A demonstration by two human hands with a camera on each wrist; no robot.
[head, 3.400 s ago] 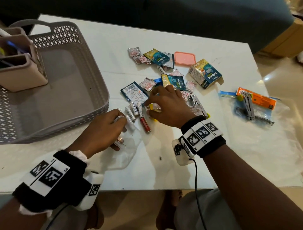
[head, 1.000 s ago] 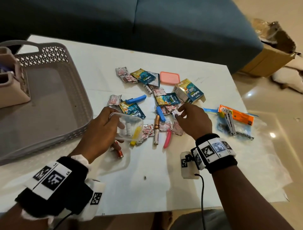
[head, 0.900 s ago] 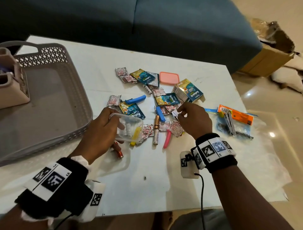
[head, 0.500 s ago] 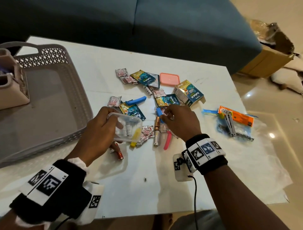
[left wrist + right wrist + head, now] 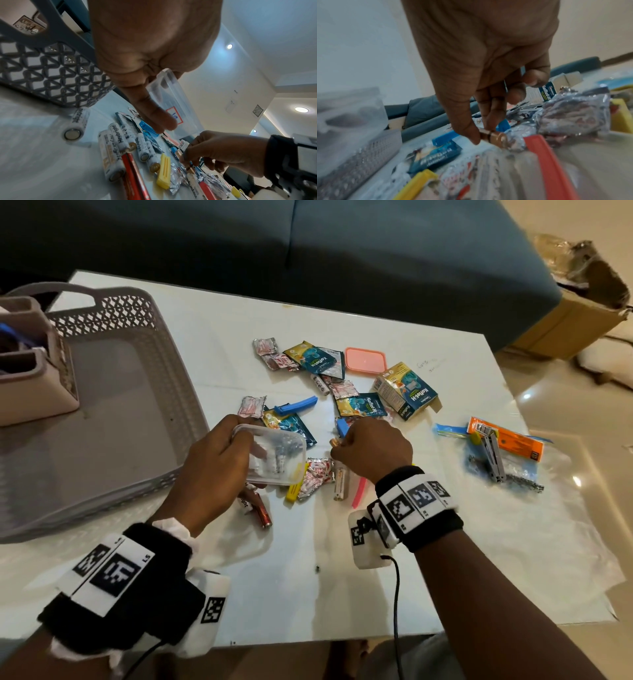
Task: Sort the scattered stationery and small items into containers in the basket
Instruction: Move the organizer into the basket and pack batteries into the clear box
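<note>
The grey basket (image 5: pixel 144 392) sits at the table's far left. Just right of it, my left hand (image 5: pixel 212 470) grips a clear container (image 5: pixel 277 457), tilted above loose batteries (image 5: pixel 116 143). Further right, my right hand (image 5: pixel 371 451) arches knuckles-up over the scattered pile, thumb and forefinger pinching a copper-tipped battery (image 5: pixel 494 136) against the table.
</note>
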